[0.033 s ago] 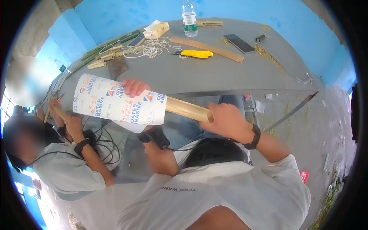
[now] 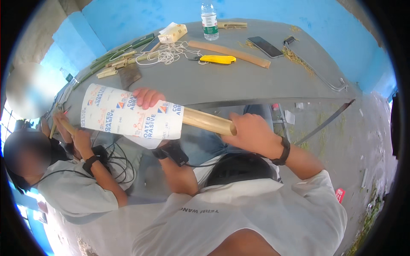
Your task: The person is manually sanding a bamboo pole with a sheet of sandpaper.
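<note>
A white-backed sheet of sandpaper (image 2: 124, 112) with printing on it is wrapped around a pale piece of split bamboo (image 2: 208, 121). My left hand (image 2: 148, 97) is closed over the sheet, its fingertips lying on the top side and the rest of the hand hidden behind the paper. At the bamboo's bare right end, my right hand (image 2: 256, 134) grips it with the fingers curled around. The bamboo's other end is covered by the sheet. Both are held above my lap, just short of the grey table's (image 2: 252, 87) near edge.
On the table lie a yellow utility knife (image 2: 218, 59), a flat wooden strip (image 2: 230, 54), white string (image 2: 164, 55), a phone (image 2: 265, 46), a water bottle (image 2: 209, 23) and a small hacksaw-like metal frame (image 2: 314, 70). Bamboo pieces (image 2: 113, 68) are at the left. A co-worker (image 2: 81, 183) sits close on my left.
</note>
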Motion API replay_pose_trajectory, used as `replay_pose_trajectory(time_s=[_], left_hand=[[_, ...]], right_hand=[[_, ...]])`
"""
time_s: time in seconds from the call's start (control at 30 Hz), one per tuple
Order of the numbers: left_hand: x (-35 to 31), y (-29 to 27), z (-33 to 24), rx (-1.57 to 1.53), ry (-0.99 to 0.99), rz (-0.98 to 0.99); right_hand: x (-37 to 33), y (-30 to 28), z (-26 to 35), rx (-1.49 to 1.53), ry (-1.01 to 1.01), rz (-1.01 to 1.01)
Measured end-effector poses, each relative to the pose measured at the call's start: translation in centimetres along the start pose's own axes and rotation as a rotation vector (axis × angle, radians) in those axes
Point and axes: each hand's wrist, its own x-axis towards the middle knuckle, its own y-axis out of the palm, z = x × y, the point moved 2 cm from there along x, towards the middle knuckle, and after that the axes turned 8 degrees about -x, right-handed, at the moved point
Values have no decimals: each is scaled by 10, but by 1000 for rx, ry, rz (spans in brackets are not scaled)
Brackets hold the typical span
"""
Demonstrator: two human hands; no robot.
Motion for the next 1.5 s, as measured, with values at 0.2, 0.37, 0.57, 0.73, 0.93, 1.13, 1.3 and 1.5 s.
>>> replay_pose_trajectory(time_s=[0.2,0.37,0.57,0.73,0.93,1.13,1.3,1.5], left_hand=[[5,0,4,29,-32,118],[3,9,7,-12,-27,96],[-3,39,6,511,163,-63],[-5,47,-3,690,34,98],[-9,24,10,656,229,-115],[-14,17,52,538,100,-55],[-4,26,9,497,285,-59],[11,1,24,465,128,-64]], right_hand=[[13,1,7,40,-14,6],[16,1,9,57,5,38],[7,-8,1,59,30,-2],[-1,-13,-8,60,33,-25],[4,-4,-4,21,48,-8],[17,-2,-2,68,17,-85],[2,-10,-4,-1,32,-14],[31,-26,-3,-20,-4,-82]])
